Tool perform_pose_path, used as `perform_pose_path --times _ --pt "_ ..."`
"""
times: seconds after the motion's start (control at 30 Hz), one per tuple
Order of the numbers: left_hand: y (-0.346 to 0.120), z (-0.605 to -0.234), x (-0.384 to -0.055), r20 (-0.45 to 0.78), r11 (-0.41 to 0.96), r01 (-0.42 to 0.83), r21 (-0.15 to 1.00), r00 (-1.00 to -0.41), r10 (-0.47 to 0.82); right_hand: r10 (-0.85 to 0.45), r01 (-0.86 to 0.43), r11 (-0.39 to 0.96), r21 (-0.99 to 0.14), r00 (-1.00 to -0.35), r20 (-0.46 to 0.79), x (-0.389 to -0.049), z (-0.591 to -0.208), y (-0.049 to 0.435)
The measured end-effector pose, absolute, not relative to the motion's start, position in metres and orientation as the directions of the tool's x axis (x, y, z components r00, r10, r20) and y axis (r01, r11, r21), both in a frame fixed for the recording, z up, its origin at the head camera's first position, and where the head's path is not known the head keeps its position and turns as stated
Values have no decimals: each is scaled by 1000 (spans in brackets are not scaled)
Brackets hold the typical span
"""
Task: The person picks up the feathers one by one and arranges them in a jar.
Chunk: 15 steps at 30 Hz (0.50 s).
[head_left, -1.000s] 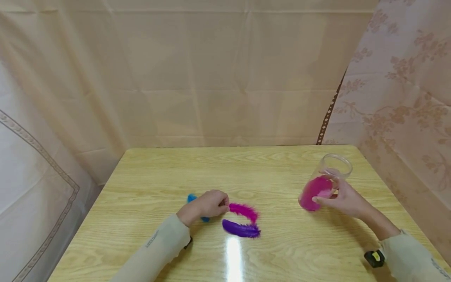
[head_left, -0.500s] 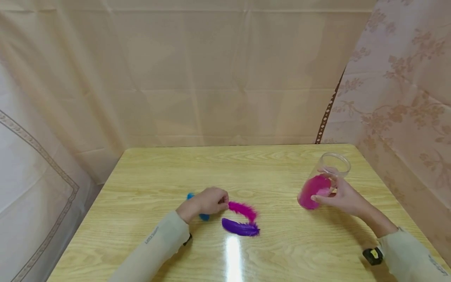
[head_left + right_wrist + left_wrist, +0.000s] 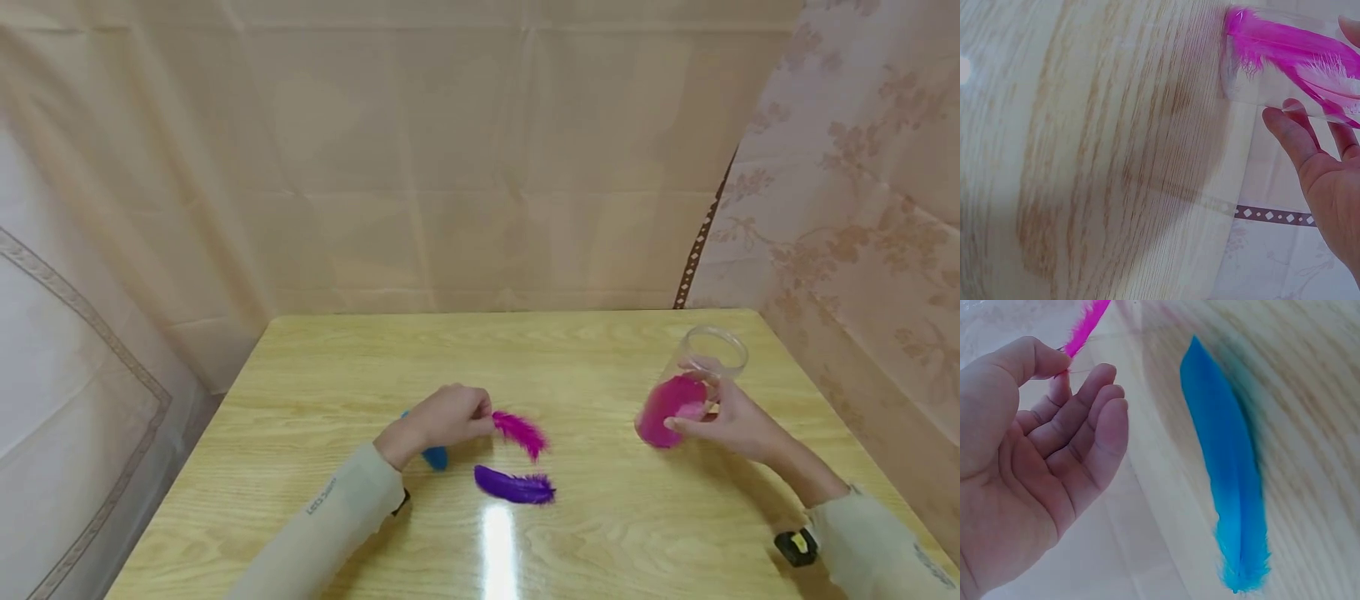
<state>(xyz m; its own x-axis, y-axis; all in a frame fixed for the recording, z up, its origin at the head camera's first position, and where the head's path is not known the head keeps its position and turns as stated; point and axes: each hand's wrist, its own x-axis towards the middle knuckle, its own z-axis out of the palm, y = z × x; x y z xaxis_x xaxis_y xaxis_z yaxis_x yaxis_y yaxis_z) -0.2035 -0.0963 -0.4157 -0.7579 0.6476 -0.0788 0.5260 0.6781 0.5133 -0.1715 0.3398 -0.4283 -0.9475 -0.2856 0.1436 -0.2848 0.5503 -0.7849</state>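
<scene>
- Magenta feather (image 3: 522, 432) has shifted off purple feather (image 3: 513, 486), lower centre.
- My left hand (image 3: 450, 416) pinches its quill, best hold; likely light, soft.
- Right hand (image 3: 731, 423) grips clear jar (image 3: 679, 367), frame right.

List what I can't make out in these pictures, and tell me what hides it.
Head view: the middle of the blue feather, behind the left hand.
Head view: the lettering on the left sleeve, too small to read.
Left wrist view: the far end of the pink feather, cut off by the top edge.
Right wrist view: the mouth of the jar, past the right edge.
</scene>
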Motion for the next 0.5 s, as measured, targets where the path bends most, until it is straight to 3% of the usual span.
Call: perform_pose_path --times 0.27,0.5 --pt "-90 -403 -205 -21 658 529 536 -771 637 -294 -286 536 -794 -945 142 -176 -429 347" --pt "-81 -396 -201 20 600 550 582 -746 665 -299 -301 525 -796 -941 159 -176 -433 347"
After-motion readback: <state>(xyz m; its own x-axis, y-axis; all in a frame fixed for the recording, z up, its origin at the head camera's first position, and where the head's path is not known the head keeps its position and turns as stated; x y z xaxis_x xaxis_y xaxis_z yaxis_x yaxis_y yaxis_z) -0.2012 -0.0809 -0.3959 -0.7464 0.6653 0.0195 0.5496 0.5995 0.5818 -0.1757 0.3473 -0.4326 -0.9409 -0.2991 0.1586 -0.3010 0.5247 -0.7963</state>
